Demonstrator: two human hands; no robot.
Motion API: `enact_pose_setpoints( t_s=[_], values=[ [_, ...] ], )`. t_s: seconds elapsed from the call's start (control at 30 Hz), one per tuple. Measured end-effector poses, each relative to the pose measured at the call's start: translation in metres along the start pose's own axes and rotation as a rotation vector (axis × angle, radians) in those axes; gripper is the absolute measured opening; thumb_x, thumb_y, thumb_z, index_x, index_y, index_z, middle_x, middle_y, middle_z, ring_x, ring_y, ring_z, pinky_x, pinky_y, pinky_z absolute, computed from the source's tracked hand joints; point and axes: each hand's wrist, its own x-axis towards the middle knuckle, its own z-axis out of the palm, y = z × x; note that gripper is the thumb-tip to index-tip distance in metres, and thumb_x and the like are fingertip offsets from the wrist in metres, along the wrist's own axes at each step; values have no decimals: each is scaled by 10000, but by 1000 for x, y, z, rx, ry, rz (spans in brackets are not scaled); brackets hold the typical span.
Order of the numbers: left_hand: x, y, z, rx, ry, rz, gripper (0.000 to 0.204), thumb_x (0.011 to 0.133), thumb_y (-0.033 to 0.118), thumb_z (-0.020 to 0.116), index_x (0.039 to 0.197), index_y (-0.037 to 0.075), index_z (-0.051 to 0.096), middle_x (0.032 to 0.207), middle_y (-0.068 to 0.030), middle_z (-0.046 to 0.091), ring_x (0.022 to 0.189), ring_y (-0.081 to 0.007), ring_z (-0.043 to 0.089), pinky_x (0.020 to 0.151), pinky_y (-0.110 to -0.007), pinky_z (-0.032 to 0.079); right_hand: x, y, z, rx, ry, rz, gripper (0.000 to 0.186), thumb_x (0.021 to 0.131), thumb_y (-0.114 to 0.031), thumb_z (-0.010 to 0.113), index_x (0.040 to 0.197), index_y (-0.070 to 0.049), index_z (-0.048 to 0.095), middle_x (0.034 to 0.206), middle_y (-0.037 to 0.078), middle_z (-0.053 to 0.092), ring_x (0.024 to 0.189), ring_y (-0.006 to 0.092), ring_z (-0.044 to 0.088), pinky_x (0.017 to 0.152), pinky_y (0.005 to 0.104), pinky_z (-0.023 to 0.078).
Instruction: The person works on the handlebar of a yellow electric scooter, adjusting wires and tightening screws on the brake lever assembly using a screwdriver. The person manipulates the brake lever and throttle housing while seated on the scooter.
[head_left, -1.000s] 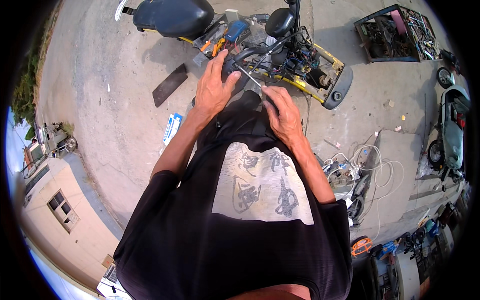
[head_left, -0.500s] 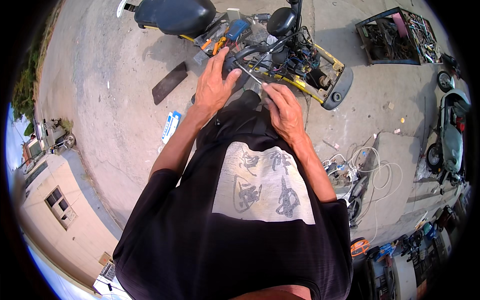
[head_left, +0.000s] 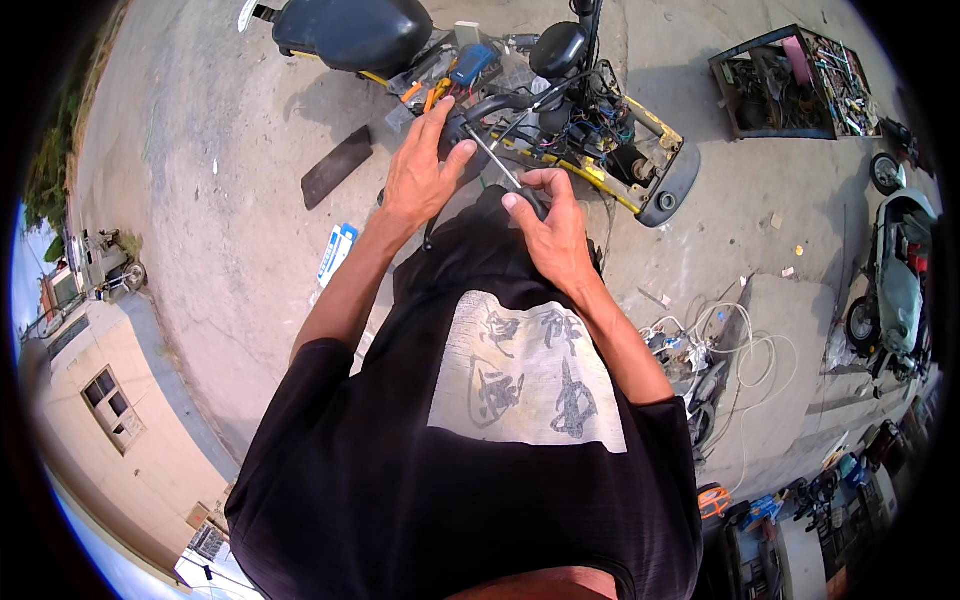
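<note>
A screwdriver (head_left: 495,160) with a thin metal shaft and a dark handle sits in my right hand (head_left: 556,238), thumb and fingers closed round the handle. Its tip meets the dark control housing at the end of a black handlebar (head_left: 498,103). On the other side of that housing, my left hand (head_left: 422,172) grips it between thumb and fingers; the fingers' undersides are hidden. The handlebar belongs to a stripped electric scooter with a yellow frame (head_left: 585,172), bare wiring (head_left: 595,115) and a black seat (head_left: 350,35).
A blue meter (head_left: 472,64) and orange-handled tools (head_left: 436,92) lie on the scooter's floor. Left of it are a dark board (head_left: 337,168) and a blue-and-white packet (head_left: 337,254). A metal tool tray (head_left: 733,110), coiled white hose (head_left: 768,345) and parked scooter (head_left: 900,285) stand to the right.
My right hand has rolled over and come slightly nearer to me, so its thumb and the screwdriver's dark handle now show. My left hand stays at the handlebar.
</note>
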Motion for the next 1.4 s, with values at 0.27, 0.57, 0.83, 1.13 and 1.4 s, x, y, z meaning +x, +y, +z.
enact_pose_setpoints(
  t_s=[0.27, 0.57, 0.83, 1.13, 1.4],
  values=[
    [-4, 5, 1, 109, 46, 23, 580, 1028, 252, 675, 1537, 62, 475, 1392, -239, 607, 1231, -445, 618, 1021, -491, 516, 0, 0, 4, -273, 16, -316, 242, 1050, -203, 626, 1196, -11, 638, 856, 125, 675, 609, 243, 599, 554, 366, 489],
    [-2, -11, 8, 177, 120, 145, 588, 1000, 249, 711, 1505, 32, 503, 1383, -249, 612, 1179, -451, 650, 949, -489, 556, 7, -15, 3, 355, -84, 307, 365, 1097, -275, 562, 1271, 41, 612, 976, 98, 676, 640, 61, 502, 554, 236, 398],
    [24, -28, -16, -305, -195, 88, 769, 867, 316, 870, 1486, 70, 487, 1488, -201, 537, 1345, -388, 570, 1103, -457, 472, -17, -20, 21, -322, 285, -200, 231, 929, -103, 784, 1125, -14, 700, 1016, 153, 706, 906, 294, 714, 804, 384, 556],
    [20, -22, -10, -138, -206, 194, 655, 941, 233, 784, 1499, 109, 462, 1429, -224, 504, 1218, -490, 598, 976, -527, 546, -13, -7, 12, 759, 156, 437, 309, 1101, -276, 589, 1192, 0, 693, 958, 74, 690, 603, 42, 407, 521, 210, 290],
    [14, -24, 1, -39, -110, 238, 696, 914, 214, 801, 1509, 92, 462, 1432, -223, 511, 1226, -482, 598, 977, -523, 547, -16, 10, 13, 826, 158, 285, 313, 965, -61, 741, 1243, 11, 615, 963, 61, 635, 678, 137, 519, 648, 263, 425]
  ],
)
